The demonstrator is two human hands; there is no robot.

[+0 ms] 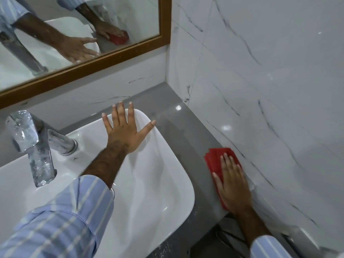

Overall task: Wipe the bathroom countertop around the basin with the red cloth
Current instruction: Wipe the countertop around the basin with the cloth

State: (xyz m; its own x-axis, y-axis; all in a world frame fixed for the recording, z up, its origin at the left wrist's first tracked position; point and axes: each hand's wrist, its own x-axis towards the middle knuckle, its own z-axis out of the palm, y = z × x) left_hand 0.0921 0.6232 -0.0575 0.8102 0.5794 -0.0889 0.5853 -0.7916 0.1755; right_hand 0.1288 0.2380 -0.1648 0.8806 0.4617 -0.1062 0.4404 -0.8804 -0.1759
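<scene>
A folded red cloth (216,161) lies on the grey countertop (188,138), to the right of the white basin (163,175) and against the side wall. My right hand (232,185) presses flat on the cloth, fingers pointing away from me; most of the cloth is under the palm. My left hand (124,129) rests with fingers spread on the basin's far right rim and holds nothing. Both forearms wear a blue striped sleeve.
A chrome tap (33,146) stands at the basin's left rear. A wood-framed mirror (104,56) hangs above the counter. White marble-look tiles (270,90) form the wall close to the right. The counter's front edge drops off near my right wrist.
</scene>
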